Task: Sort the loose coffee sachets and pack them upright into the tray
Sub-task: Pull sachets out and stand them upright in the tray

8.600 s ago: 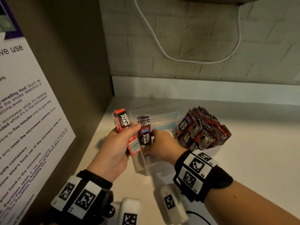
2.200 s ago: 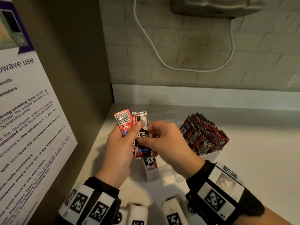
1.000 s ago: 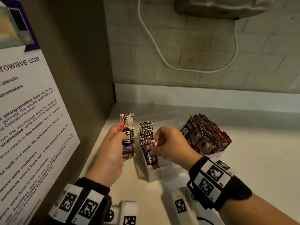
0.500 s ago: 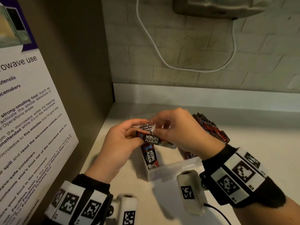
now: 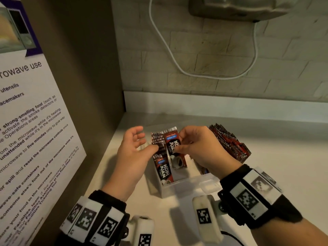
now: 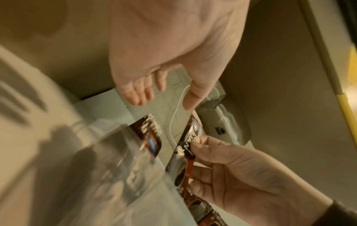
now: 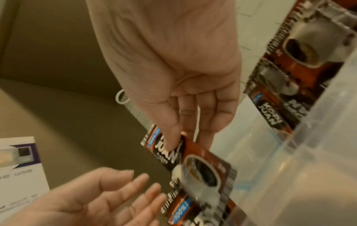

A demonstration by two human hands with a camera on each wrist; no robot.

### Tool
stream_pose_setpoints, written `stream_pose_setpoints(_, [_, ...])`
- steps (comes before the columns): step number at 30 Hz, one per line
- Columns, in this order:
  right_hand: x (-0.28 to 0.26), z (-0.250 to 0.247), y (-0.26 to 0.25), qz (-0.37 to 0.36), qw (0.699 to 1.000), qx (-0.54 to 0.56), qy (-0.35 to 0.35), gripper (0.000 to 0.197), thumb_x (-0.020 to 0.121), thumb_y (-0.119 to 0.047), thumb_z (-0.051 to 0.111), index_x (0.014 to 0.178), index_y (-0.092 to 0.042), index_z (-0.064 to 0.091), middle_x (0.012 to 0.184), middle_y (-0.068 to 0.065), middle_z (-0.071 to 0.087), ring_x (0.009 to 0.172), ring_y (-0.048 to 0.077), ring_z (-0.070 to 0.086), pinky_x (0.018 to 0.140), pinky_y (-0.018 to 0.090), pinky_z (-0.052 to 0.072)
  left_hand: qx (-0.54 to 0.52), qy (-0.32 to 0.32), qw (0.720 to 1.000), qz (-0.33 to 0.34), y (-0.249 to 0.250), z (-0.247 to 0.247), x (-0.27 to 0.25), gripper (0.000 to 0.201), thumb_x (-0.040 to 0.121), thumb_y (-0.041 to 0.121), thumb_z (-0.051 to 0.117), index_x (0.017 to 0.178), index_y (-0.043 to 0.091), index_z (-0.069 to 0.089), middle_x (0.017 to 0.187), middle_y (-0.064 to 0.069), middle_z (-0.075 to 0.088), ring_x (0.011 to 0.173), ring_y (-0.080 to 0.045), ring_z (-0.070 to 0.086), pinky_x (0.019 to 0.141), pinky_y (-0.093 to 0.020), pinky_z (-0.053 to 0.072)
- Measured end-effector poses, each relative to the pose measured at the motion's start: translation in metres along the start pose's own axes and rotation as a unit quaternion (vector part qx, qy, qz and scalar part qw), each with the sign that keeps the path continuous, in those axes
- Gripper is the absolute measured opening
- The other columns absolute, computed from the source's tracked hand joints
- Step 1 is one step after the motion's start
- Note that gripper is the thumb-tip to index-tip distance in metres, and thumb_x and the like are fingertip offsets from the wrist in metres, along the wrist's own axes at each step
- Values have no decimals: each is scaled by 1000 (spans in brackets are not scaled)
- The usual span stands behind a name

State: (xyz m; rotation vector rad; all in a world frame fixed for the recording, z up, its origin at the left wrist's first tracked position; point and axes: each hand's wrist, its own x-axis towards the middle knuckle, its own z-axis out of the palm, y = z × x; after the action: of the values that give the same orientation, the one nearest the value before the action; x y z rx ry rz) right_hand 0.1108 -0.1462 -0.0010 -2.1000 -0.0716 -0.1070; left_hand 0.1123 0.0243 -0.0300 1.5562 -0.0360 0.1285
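A clear plastic tray (image 5: 184, 188) stands on the counter in front of me. My right hand (image 5: 196, 148) pinches one red and black coffee sachet (image 5: 174, 148) upright over the tray's left compartment; the same sachet (image 7: 195, 160) shows under my thumb in the right wrist view. Another sachet (image 5: 162, 166) stands upright against the left wall of that compartment. A dense row of sachets (image 5: 229, 141) fills the tray's right compartment. My left hand (image 5: 136, 146) hovers open just left of the tray, fingers spread, holding nothing; in the left wrist view this hand (image 6: 164, 85) is empty too.
A brown cabinet side with a white microwave notice (image 5: 33, 139) rises close on the left. The brick back wall carries a white cable (image 5: 177, 64) and a mounted grey device (image 5: 236, 8). White counter (image 5: 275, 157) stretches to the right of the tray.
The sachet passed from my left hand to my right, which turned it upright over the tray. My left hand let go and opened beside the tray.
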Motion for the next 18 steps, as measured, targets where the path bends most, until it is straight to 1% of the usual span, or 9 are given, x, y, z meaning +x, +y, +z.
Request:
stream_pose_setpoints(2, [-2,2,5,44,998,30,-41,22,73,6,74,69,-9,59,62,4,64,55,13,60,46,17,44,30,-18,996,-82,-7,0,-1,58,85,7,64,134,29,43,131,9,49,121,-13,48,92,-34,42])
stream_pose_setpoints(3, [-3,6,8,62,996,30,-64,20,73,6,74,71,-7,60,63,6,65,55,15,62,45,18,44,49,-41,991,-116,-12,1,-3,64,85,9,63,140,30,39,132,10,47,121,-15,48,94,-37,42])
stream_pose_setpoints(5, [-3,15,13,83,992,12,-91,18,72,6,75,73,-5,60,66,12,67,54,19,63,47,24,48,74,-86,982,-152,-21,6,-6,61,83,8,60,138,28,42,127,8,55,113,-18,55,93,-39,46])
stream_pose_setpoints(8, [0,30,20,94,990,-30,-101,23,70,5,76,69,-8,57,62,11,64,52,19,63,48,28,50,68,-113,977,-170,-30,18,-12,53,86,-2,53,128,31,49,111,0,67,97,-14,64,78,-26,53])
stream_pose_setpoints(10, [2,38,24,96,988,-75,-98,25,68,-3,79,76,-10,57,71,11,66,63,23,67,56,33,53,52,-115,976,-179,-29,24,-16,60,91,-6,46,137,33,39,111,3,65,92,-9,63,66,-18,52])
stream_pose_setpoints(11, [2,39,24,97,985,-104,-95,31,66,-9,81,85,-11,56,81,11,67,73,25,68,59,34,52,51,-114,975,-182,-29,27,-18,65,93,-5,44,144,34,31,117,3,62,95,-10,62,66,-19,52])
stream_pose_setpoints(14, [3,39,27,133,976,-128,-119,66,63,-19,84,115,-12,45,104,8,61,93,22,62,72,29,52,64,-99,974,-193,-32,29,-21,78,97,0,40,154,36,1,135,6,42,111,-16,52,78,-27,49])
stream_pose_setpoints(16, [5,40,28,154,966,-123,-168,71,64,-18,83,123,-11,44,110,7,60,101,22,60,89,36,53,78,-78,977,-184,-35,31,-22,81,97,2,41,153,37,-6,147,5,31,125,-17,44,92,-28,46])
stream_pose_setpoints(18, [7,43,26,147,954,-157,-211,65,66,-23,80,122,-12,50,116,8,61,106,23,59,95,38,51,90,-68,978,-173,-36,32,-21,80,96,2,39,152,37,-7,154,4,23,136,-20,36,108,-35,38])
